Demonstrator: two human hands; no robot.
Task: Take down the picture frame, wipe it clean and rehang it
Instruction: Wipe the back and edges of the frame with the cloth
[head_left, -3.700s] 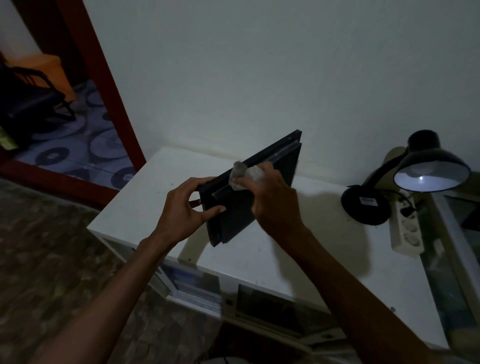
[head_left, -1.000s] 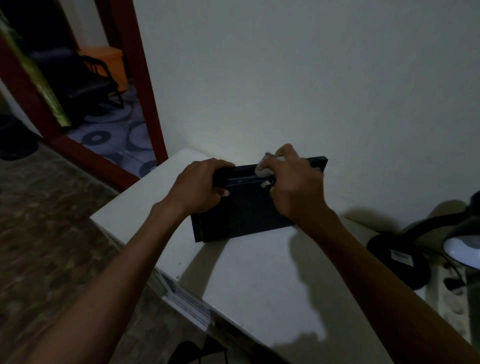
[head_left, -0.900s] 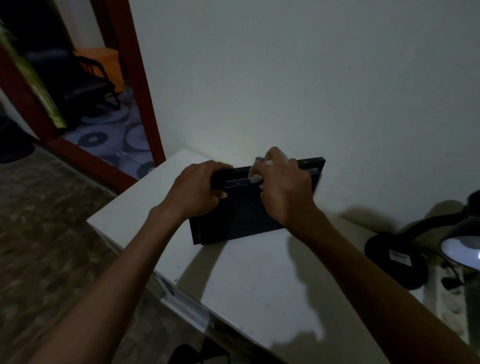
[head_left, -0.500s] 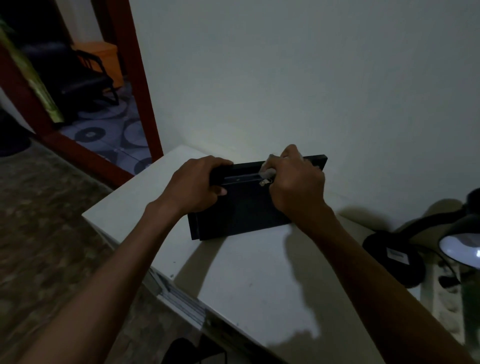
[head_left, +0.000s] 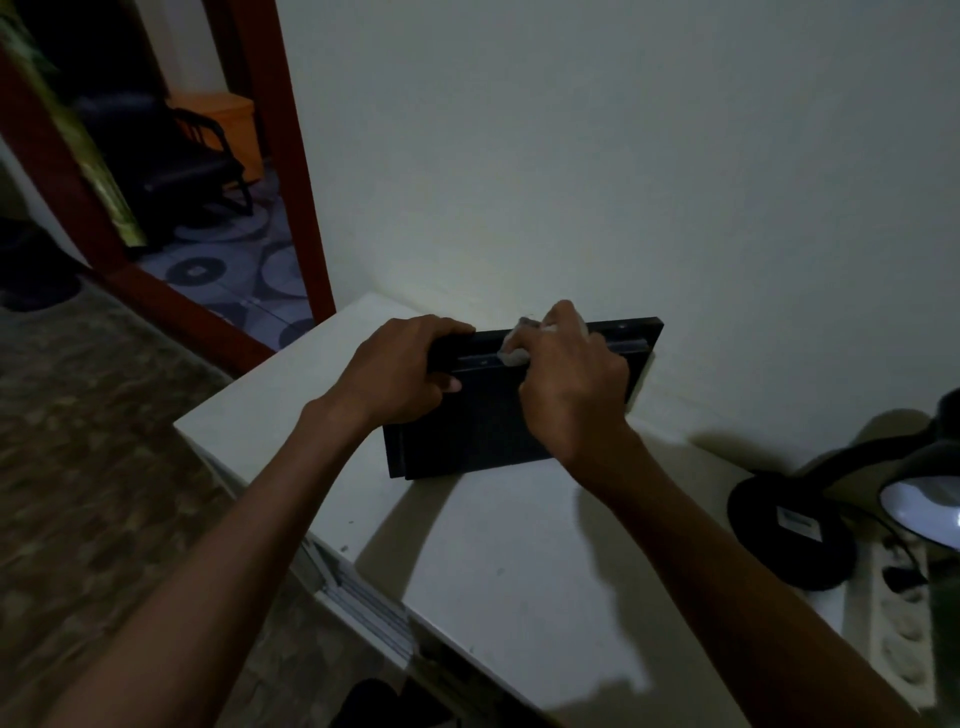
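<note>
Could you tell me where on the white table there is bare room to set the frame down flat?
Bare tabletop lies between the picture frame and the near edge. Right is crowded: lamp base, power strip.

- I see a white table (head_left: 519, 561) pushed against the wall, its top lit by the desk lamp.
- A black picture frame (head_left: 467, 436) stands on edge on the table, at the back, upright or nearly so; from here I can't tell whether it touches the wall.
- To the right of the frame, well apart, the round black base of a desk lamp (head_left: 789, 530) sits on the table.
- Just right of that base lies a white power strip (head_left: 898, 623).
</note>
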